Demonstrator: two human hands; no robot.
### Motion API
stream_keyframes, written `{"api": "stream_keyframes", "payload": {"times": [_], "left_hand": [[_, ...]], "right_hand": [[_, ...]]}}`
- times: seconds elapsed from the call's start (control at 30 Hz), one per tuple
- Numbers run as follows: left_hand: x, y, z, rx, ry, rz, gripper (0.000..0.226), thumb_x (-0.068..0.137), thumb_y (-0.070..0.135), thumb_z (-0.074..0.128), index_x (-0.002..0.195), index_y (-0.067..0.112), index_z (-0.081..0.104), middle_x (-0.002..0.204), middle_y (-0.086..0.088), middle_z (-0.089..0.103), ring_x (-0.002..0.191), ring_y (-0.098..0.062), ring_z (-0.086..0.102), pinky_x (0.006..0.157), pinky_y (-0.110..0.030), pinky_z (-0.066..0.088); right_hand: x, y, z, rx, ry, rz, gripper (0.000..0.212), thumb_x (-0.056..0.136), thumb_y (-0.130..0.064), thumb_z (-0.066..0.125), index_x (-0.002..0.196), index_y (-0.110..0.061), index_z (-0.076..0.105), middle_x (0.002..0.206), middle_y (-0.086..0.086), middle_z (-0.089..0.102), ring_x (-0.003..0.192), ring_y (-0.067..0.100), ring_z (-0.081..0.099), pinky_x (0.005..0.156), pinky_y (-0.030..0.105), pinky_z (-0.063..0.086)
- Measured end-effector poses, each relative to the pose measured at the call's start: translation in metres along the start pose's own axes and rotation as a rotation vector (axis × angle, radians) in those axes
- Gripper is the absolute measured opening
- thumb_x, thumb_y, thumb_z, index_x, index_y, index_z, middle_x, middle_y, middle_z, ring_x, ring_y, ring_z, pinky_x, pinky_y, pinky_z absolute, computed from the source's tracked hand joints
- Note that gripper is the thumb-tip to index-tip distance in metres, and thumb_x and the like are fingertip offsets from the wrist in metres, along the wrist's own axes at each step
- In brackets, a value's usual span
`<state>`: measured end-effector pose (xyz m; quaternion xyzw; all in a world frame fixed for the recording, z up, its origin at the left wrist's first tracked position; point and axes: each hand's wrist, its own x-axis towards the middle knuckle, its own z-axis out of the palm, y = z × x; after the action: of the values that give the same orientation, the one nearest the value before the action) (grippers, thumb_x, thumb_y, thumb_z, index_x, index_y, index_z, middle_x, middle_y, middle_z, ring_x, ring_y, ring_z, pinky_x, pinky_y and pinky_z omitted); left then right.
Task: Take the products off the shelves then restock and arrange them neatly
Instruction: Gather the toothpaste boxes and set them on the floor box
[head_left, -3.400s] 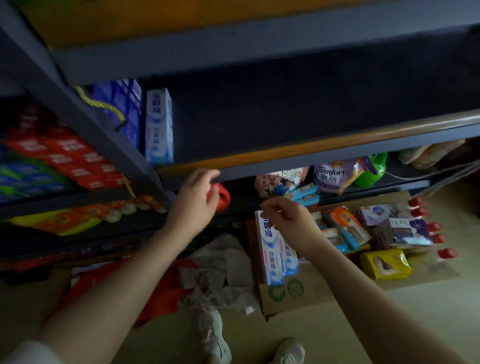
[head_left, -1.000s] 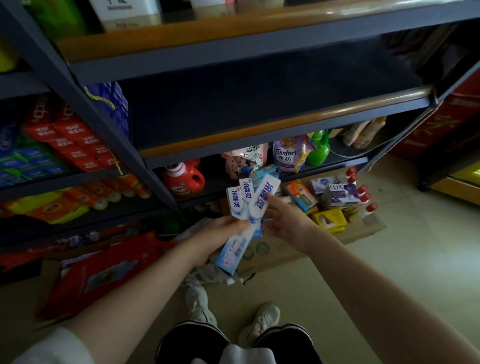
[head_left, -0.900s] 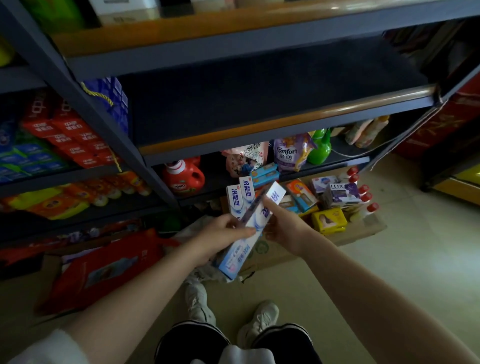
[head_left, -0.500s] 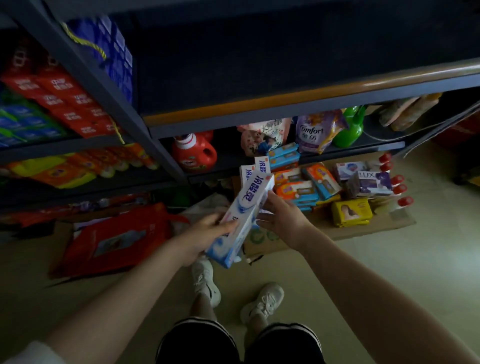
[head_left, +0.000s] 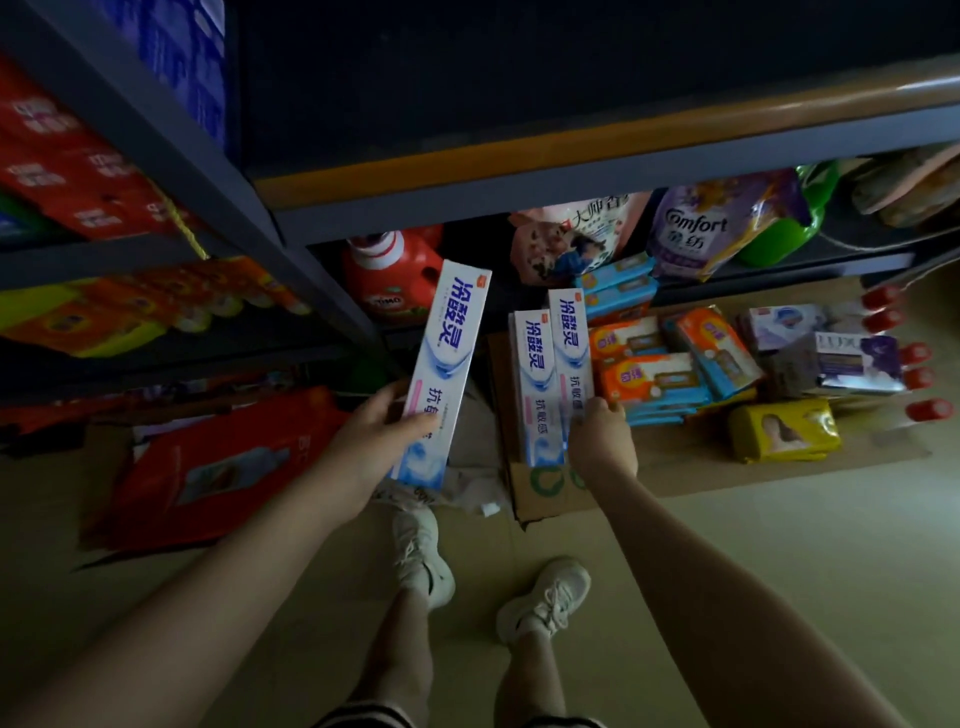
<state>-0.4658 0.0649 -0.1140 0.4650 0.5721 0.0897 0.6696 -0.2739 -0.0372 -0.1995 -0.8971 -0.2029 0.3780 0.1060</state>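
Head cam, looking down at a shop floor. Centre frame: left hand (head_left: 376, 441) grips the lower end of a white-blue toothpaste box (head_left: 441, 374), fingers curled round it, box tilted up toward the dark empty shelf (head_left: 571, 156) at top. Right hand (head_left: 602, 441), centre-right, fingers bent over two more toothpaste boxes (head_left: 553, 374) on flattened cardboard (head_left: 675, 473); can't tell if gripping. Cartons prob. light, stiff, crushable; best held at mid-length by the long sides. Readable: "Comfort" on purple pouch (head_left: 711, 228), upper right; "LUX" box (head_left: 857, 358), right.
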Motion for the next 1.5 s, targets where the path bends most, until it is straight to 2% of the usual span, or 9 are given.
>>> {"api": "stream_keyframes", "payload": {"times": [0.13,0.27,0.5,0.73,0.83,0.93,1.13,1.33,1.5], "left_hand": [[0.009,0.0,-0.002,0.012,-0.065,0.037,0.03,0.086,0.002,0.058,0.102,0.028,0.058,0.093,0.008,0.069,0.087,-0.01,0.065,0.084,-0.029,0.051],[0.016,0.0,0.0,0.012,-0.105,0.071,0.029,0.084,0.002,0.059,0.1,0.027,0.059,0.08,0.017,0.072,0.077,0.001,0.066,0.07,-0.015,0.053],[0.018,-0.004,0.008,0.001,-0.103,0.11,0.04,0.083,0.001,0.06,0.118,0.02,0.054,0.095,0.008,0.068,0.078,0.002,0.066,0.067,-0.012,0.051],[0.008,-0.003,0.016,-0.014,-0.122,0.145,0.042,0.084,-0.002,0.057,0.123,0.013,0.052,0.098,0.003,0.067,0.079,0.0,0.066,0.071,-0.014,0.052],[0.004,-0.003,0.016,-0.002,-0.126,0.158,0.042,0.083,-0.002,0.058,0.122,0.014,0.053,0.097,0.005,0.067,0.079,0.0,0.066,0.07,-0.013,0.051],[0.004,-0.008,0.015,0.001,-0.118,0.16,0.041,0.083,-0.002,0.059,0.117,0.02,0.054,0.097,0.009,0.068,0.082,0.001,0.066,0.07,-0.013,0.051],[0.006,-0.019,0.015,0.003,-0.117,0.15,0.038,0.083,-0.004,0.057,0.107,0.026,0.056,0.085,0.015,0.07,0.077,0.003,0.066,0.066,-0.011,0.05],[-0.006,-0.011,0.021,-0.023,-0.131,0.16,0.04,0.084,-0.005,0.056,0.114,0.021,0.053,0.08,0.019,0.071,0.076,0.004,0.066,0.066,-0.011,0.05],[-0.032,0.025,0.014,-0.075,-0.148,0.229,0.038,0.083,0.0,0.057,0.116,0.019,0.057,0.091,0.012,0.072,0.086,-0.004,0.067,0.073,-0.017,0.053]], "right_hand": [[-0.001,0.004,0.015,0.143,0.12,0.105,0.031,0.097,-0.024,0.04,0.12,-0.003,0.044,0.132,0.017,0.04,0.11,0.039,0.052,0.089,0.047,0.045],[0.005,0.007,0.018,0.239,0.142,0.162,0.042,0.089,-0.031,0.057,0.117,-0.002,0.047,0.125,0.017,0.045,0.106,0.038,0.054,0.088,0.046,0.046],[0.009,0.018,0.025,0.58,0.109,0.367,0.058,0.08,-0.024,0.071,0.121,0.001,0.039,0.12,0.016,0.057,0.106,0.032,0.058,0.072,0.03,0.041],[0.016,0.045,0.02,0.409,0.019,0.212,0.027,0.087,-0.024,0.063,0.102,-0.001,0.064,0.102,0.016,0.066,0.082,0.025,0.057,0.066,0.027,0.039],[0.02,0.048,0.026,0.513,-0.03,0.195,0.036,0.087,-0.032,0.061,0.109,-0.004,0.058,0.098,0.011,0.062,0.082,0.022,0.056,0.069,0.033,0.046],[0.025,0.049,0.036,0.678,-0.083,0.194,0.043,0.084,-0.039,0.064,0.115,-0.011,0.054,0.104,0.005,0.062,0.093,0.024,0.06,0.086,0.043,0.052],[0.027,0.073,0.047,0.707,-0.09,0.18,0.037,0.085,-0.033,0.064,0.107,-0.004,0.059,0.089,0.011,0.064,0.082,0.029,0.062,0.08,0.049,0.053],[-0.01,0.078,0.017,0.774,-0.19,0.117,0.02,0.084,-0.025,0.067,0.091,-0.006,0.065,0.075,0.009,0.059,0.065,0.018,0.05,0.055,0.029,0.041],[-0.062,0.052,-0.047,0.971,-0.265,-0.039,0.01,0.087,-0.015,0.061,0.094,-0.008,0.065,0.088,0.008,0.069,0.079,0.019,0.064,0.07,0.028,0.052]]}}
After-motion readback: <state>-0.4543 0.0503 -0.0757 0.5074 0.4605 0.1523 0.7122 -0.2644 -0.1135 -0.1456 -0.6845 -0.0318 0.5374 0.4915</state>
